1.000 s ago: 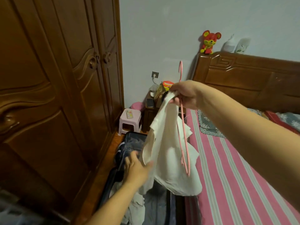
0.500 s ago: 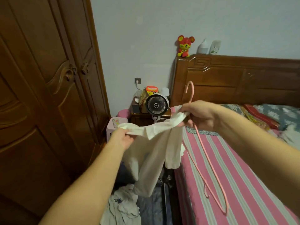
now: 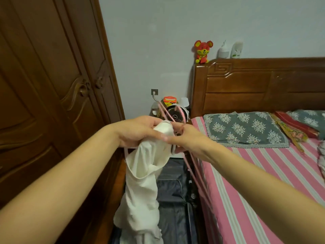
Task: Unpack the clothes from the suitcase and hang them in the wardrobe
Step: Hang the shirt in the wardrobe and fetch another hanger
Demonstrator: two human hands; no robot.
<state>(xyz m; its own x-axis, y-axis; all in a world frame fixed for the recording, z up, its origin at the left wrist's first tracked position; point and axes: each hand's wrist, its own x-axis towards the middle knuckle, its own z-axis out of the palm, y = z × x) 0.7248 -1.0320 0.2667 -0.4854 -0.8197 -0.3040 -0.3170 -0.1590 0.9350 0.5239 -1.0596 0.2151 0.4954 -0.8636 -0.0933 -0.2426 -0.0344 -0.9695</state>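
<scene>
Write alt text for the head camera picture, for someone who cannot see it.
Two bare hands meet over an open suitcase: the left hand grips a white garment, the right hand holds a pink hanger. A closed wooden wardrobe stands left, a striped bed right.

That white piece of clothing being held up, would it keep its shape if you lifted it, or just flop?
Probably flop: the white garment hangs in loose folds below the left hand that grips its top. It seems light, since a bunched grip holds it up. It may slip off the thin pink hanger held by the right hand.
</scene>
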